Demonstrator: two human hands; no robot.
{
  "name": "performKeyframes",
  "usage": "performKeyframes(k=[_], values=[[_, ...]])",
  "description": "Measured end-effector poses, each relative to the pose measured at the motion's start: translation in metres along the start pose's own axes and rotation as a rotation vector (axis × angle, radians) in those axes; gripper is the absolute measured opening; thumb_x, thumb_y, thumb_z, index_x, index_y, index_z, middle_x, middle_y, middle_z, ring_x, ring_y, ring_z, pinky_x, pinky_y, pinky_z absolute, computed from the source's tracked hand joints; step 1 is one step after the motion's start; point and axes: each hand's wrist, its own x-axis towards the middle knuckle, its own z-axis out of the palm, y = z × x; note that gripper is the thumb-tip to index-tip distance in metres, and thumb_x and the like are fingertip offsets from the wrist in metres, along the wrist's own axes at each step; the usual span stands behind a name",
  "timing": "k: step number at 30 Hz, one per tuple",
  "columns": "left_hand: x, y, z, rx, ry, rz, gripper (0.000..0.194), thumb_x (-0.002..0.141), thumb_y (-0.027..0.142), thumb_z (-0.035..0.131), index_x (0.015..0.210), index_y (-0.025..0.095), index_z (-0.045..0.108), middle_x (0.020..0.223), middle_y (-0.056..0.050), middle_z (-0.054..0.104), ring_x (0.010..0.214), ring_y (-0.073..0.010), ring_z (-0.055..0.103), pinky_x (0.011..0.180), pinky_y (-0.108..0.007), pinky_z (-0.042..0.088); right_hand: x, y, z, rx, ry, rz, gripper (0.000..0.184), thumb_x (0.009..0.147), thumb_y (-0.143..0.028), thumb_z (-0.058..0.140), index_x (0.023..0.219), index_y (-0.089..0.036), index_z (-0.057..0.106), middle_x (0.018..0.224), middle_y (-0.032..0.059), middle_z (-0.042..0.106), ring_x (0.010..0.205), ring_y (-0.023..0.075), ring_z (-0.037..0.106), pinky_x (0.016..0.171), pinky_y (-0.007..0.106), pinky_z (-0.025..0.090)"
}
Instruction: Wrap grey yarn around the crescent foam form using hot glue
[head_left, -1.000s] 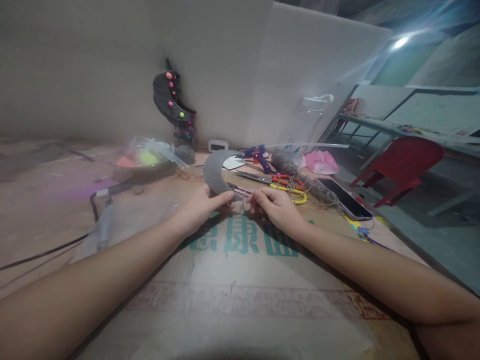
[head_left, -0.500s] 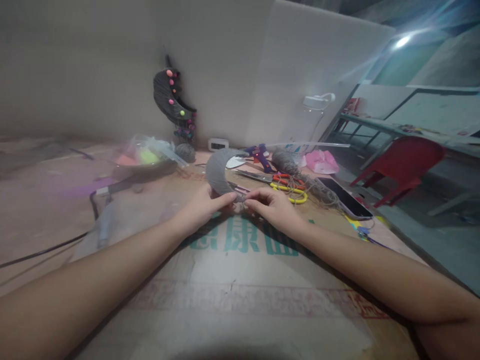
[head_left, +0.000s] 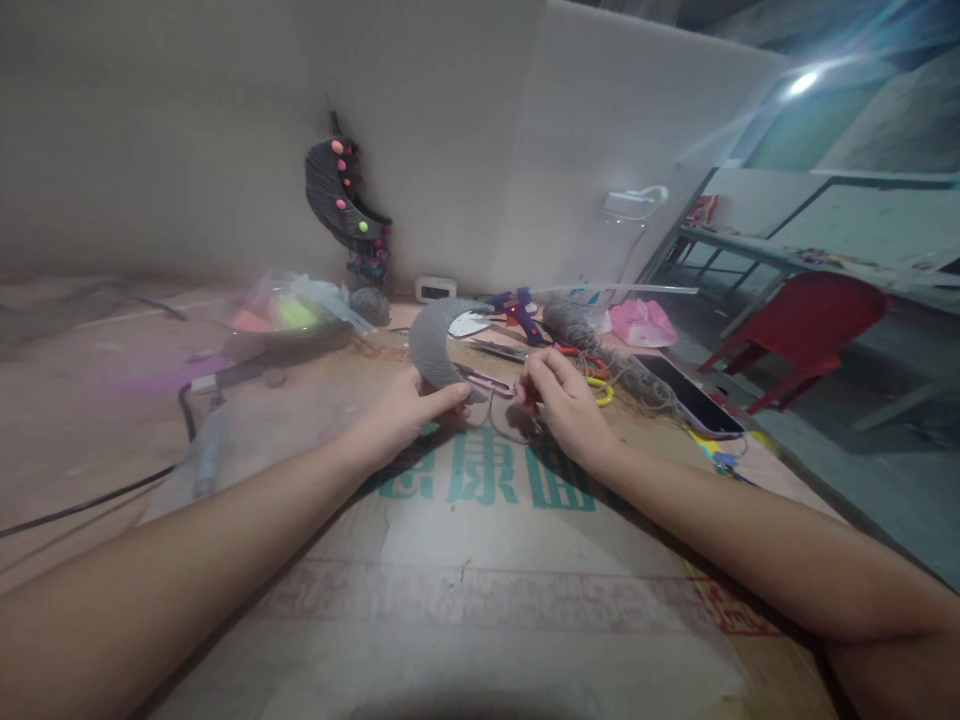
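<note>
My left hand (head_left: 409, 410) is closed on the lower tip of a grey yarn-wrapped crescent (head_left: 433, 340), holding it upright over a flattened cardboard sheet (head_left: 480, 560). My right hand (head_left: 561, 398) pinches a thin grey yarn strand (head_left: 501, 432) that loops down from the crescent's tip. A small pink-handled tool (head_left: 491, 382) lies between my two hands.
Behind my hands lie scissors (head_left: 525, 352) with orange and yellow handles, a glue gun (head_left: 519, 308), a grey yarn bundle (head_left: 574, 322) and a phone (head_left: 690, 398). A dark decorated crescent (head_left: 341, 200) leans on the wall. A plastic bag (head_left: 296, 310) sits left; a red chair (head_left: 802, 330) right.
My right hand has drawn back to the right, away from the crescent's tip, pulling the yarn strand out into a loop. My left hand has stayed in place.
</note>
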Motion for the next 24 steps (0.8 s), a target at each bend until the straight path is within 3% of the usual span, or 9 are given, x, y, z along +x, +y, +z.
performKeyframes(k=[4,9,16,20,24], values=[[0.0004,-0.0009,-0.0002,-0.030,0.018,-0.012,0.034,0.078,0.046,0.068,0.089,0.014,0.063,0.077,-0.003,0.067,0.070,-0.0153,0.063,0.069,-0.028,0.050,0.0003,0.0002,-0.0026,-0.108,0.007,-0.030,0.036,0.096,-0.043,0.043,0.070,-0.019,0.051,0.060,-0.0027,0.051,0.054,0.0102,0.045,0.054,0.024,0.037],[0.0010,-0.0033,-0.0013,-0.074,0.017,0.005,0.033,0.078,0.044,0.068,0.092,0.014,0.064,0.079,-0.003,0.067,0.070,-0.0158,0.064,0.069,-0.028,0.051,-0.0035,-0.0003,0.0008,-0.259,-0.061,-0.061,0.015,0.087,-0.027,0.055,0.085,-0.018,0.067,0.069,-0.0007,0.064,0.066,0.0126,0.057,0.065,0.025,0.043],[0.0005,-0.0016,-0.0013,-0.039,0.015,0.005,0.032,0.079,0.044,0.067,0.086,0.014,0.064,0.077,-0.003,0.067,0.069,-0.0156,0.063,0.068,-0.028,0.051,-0.0044,0.0000,0.0041,-0.162,-0.092,0.014,0.018,0.080,-0.036,0.065,0.077,-0.019,0.059,0.066,-0.0022,0.061,0.056,0.0112,0.053,0.055,0.024,0.041],[0.0003,-0.0011,-0.0009,-0.033,0.003,0.018,0.032,0.079,0.045,0.067,0.089,0.014,0.064,0.077,-0.002,0.066,0.069,-0.0147,0.062,0.067,-0.026,0.049,-0.0056,-0.0025,0.0036,-0.267,-0.123,0.005,0.023,0.087,-0.037,0.055,0.078,-0.018,0.066,0.065,-0.0004,0.062,0.055,0.0114,0.050,0.053,0.024,0.039],[-0.0004,-0.0003,-0.0006,-0.012,0.009,0.025,0.034,0.079,0.045,0.067,0.094,0.014,0.065,0.076,-0.003,0.066,0.069,-0.0151,0.062,0.066,-0.026,0.049,-0.0055,-0.0050,0.0041,-0.316,-0.139,-0.028,0.019,0.085,-0.033,0.058,0.085,-0.018,0.070,0.072,0.0009,0.067,0.062,0.0129,0.055,0.057,0.025,0.041]])
